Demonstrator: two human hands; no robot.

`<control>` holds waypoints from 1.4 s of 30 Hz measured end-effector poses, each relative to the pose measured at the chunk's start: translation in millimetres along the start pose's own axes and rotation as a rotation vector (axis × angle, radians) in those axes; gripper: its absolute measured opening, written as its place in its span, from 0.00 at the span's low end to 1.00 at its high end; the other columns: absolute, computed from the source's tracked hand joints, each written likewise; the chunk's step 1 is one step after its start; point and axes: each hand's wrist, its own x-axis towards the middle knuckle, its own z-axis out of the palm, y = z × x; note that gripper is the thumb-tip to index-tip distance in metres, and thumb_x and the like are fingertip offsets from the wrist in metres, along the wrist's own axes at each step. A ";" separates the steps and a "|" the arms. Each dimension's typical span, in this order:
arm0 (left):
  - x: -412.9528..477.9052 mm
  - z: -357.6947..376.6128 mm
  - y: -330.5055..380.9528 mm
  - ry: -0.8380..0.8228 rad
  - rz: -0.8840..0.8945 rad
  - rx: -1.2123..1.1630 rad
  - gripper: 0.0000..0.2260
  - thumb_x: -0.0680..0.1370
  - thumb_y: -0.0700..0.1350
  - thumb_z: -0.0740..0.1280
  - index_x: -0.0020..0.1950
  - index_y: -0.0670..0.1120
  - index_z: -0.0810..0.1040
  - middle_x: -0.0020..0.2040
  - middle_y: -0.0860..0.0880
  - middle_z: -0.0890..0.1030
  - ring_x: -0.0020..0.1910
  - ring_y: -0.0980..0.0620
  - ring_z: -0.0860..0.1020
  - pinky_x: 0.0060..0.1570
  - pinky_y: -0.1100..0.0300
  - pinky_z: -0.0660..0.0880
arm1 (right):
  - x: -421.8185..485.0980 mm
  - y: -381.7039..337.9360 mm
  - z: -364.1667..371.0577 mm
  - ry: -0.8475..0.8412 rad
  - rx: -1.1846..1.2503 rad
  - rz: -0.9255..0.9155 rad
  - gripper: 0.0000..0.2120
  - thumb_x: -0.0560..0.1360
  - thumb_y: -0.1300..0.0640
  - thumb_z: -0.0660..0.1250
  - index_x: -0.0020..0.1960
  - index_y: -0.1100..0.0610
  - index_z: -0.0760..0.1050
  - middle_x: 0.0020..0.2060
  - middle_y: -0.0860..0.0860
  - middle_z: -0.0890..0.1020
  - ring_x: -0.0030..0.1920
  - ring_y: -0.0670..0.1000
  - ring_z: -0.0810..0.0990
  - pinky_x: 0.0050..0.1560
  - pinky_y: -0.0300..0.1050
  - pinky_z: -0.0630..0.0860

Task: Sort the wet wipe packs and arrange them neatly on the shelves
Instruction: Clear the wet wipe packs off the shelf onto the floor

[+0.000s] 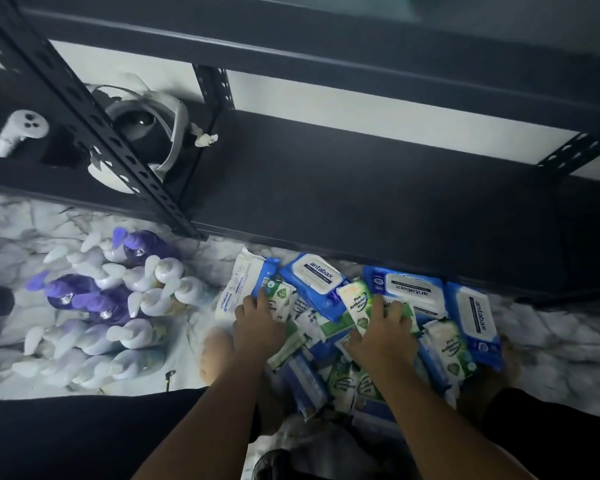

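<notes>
Packs [326, 327] heaped loose on floor [49, 216] just in front of shelf [361, 188], none seen on shelf so far; sorting barely begun, by the look; left hand [257, 322] down on pile's left part, one finger stretched out over packs, other fingertips sunk among them, so cannot tell whether pinching anything; right hand [383, 337] on pile's middle, fingers [392, 311] spread flat across packs, pressing rather than gripping.

To do well: split by kind first, blue packs [317, 282] apart from green packs [359, 308]; gather same-size ones into squared stack on floor in front of shelf; lift stack with both hands, thumbs on top, palms under; set flat on shelf, lids up, labels one way, edges flush with shelf front; film probably slippery, so keep stacks low and square up after each load.

Hard to make out: pack count, lower layers buried; print on green packs blurred; pile's near end hidden behind arms; upper boards of shelf cut off at frame top; far end of shelf too dark to read; feet [219, 355] half hidden by pile.
</notes>
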 end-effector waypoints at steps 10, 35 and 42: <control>-34.3 -34.2 31.6 0.027 0.112 -0.051 0.33 0.74 0.46 0.65 0.80 0.51 0.59 0.66 0.46 0.73 0.65 0.44 0.71 0.61 0.45 0.75 | -29.4 -0.8 -38.1 0.013 0.007 -0.064 0.35 0.74 0.34 0.61 0.74 0.51 0.61 0.67 0.55 0.71 0.68 0.59 0.68 0.61 0.56 0.74; -173.9 -345.2 242.9 0.741 0.842 0.175 0.23 0.76 0.54 0.64 0.70 0.49 0.74 0.64 0.49 0.76 0.63 0.45 0.74 0.58 0.45 0.77 | -55.2 -3.3 -406.3 0.688 0.347 -0.514 0.19 0.75 0.52 0.66 0.66 0.50 0.76 0.61 0.48 0.76 0.65 0.51 0.73 0.61 0.49 0.73; -113.3 -338.2 310.8 0.725 0.562 0.282 0.36 0.75 0.74 0.50 0.76 0.55 0.63 0.72 0.45 0.68 0.70 0.40 0.66 0.67 0.40 0.62 | 32.8 14.2 -451.0 0.551 0.155 -0.308 0.44 0.67 0.55 0.67 0.79 0.45 0.53 0.74 0.48 0.59 0.75 0.55 0.60 0.67 0.62 0.65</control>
